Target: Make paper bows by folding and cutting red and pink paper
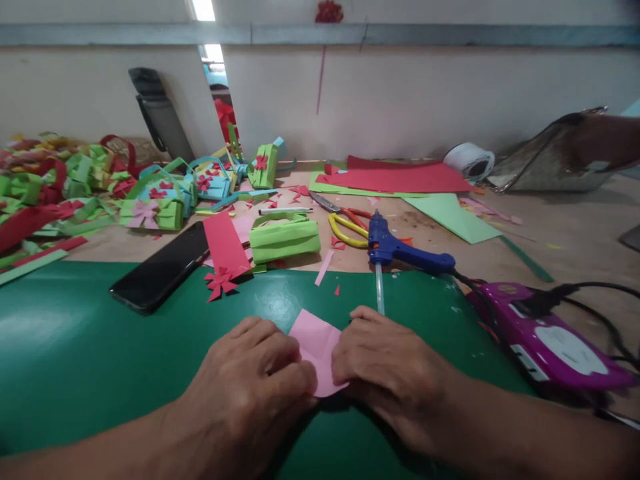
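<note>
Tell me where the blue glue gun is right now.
In the head view, the blue glue gun lies right of centre, beside the yellow-handled scissors and beyond the right hand.

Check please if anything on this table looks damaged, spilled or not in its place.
Mostly it is untidy: loose paper scraps lie around the scissors. The brown tabletop beyond the blue glue gun has dark spots, perhaps an old stain. I see nothing clearly broken.
</note>
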Demonstrator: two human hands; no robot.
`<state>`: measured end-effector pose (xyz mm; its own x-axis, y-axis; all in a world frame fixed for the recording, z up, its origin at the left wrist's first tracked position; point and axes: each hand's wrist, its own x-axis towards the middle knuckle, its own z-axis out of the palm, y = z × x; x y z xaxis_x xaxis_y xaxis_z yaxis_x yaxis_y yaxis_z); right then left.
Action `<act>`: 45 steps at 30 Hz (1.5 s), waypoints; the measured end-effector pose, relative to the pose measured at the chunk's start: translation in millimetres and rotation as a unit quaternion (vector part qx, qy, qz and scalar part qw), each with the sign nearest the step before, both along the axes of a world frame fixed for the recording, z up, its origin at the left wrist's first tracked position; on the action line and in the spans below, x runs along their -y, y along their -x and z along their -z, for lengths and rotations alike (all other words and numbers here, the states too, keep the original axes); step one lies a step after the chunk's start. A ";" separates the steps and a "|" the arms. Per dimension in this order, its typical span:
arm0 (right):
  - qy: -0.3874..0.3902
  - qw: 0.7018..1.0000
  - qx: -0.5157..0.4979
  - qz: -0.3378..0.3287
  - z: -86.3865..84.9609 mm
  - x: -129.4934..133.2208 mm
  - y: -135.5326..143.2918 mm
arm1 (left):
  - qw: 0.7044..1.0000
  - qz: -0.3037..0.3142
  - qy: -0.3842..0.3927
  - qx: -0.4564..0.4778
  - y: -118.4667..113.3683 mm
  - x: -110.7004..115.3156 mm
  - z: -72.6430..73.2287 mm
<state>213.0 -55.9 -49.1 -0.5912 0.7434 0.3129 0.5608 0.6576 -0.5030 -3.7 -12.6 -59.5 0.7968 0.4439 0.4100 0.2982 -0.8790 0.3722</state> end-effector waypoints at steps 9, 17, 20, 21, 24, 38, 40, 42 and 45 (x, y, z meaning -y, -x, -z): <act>-0.011 0.994 -0.039 0.099 -0.7 -1.3 5.0 | 0.995 -0.042 0.085 -0.010 -7.9 3.9 -3.3; 0.005 0.987 0.012 0.158 -1.1 3.9 5.4 | 0.985 -0.095 0.132 -0.052 -17.0 2.2 -9.5; 0.010 0.984 0.014 0.175 -0.6 4.3 3.9 | 0.984 -0.104 0.131 -0.058 -19.4 0.9 -8.0; 0.016 0.984 0.012 0.179 -1.0 4.7 3.0 | 0.984 -0.107 0.129 -0.060 -20.0 0.5 -7.1; 0.027 0.982 0.008 0.187 -3.3 7.5 -0.5 | 0.984 -0.113 0.123 -0.064 -21.0 -0.8 -4.0; 0.005 0.984 0.077 0.162 -7.4 13.9 -20.2 | 0.987 -0.114 0.109 -0.043 -22.9 -12.7 -1.1; -0.002 0.985 0.072 0.154 -5.8 14.5 -21.5 | 0.987 -0.114 0.109 -0.034 -22.2 -13.2 -0.5; -0.019 0.987 0.076 0.137 -4.2 14.6 -22.0 | 0.987 -0.114 0.110 -0.026 -21.7 -13.8 -0.3; -0.090 0.984 0.107 0.109 -2.2 13.0 -20.9 | 0.988 -0.109 0.105 -0.019 -22.2 -15.4 -1.6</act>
<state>233.9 -68.9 -46.9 -0.4902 0.8039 0.3369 0.7786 0.5776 -0.2453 18.6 2.8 -57.9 0.6863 0.6783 0.2624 0.4889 -0.6974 0.5239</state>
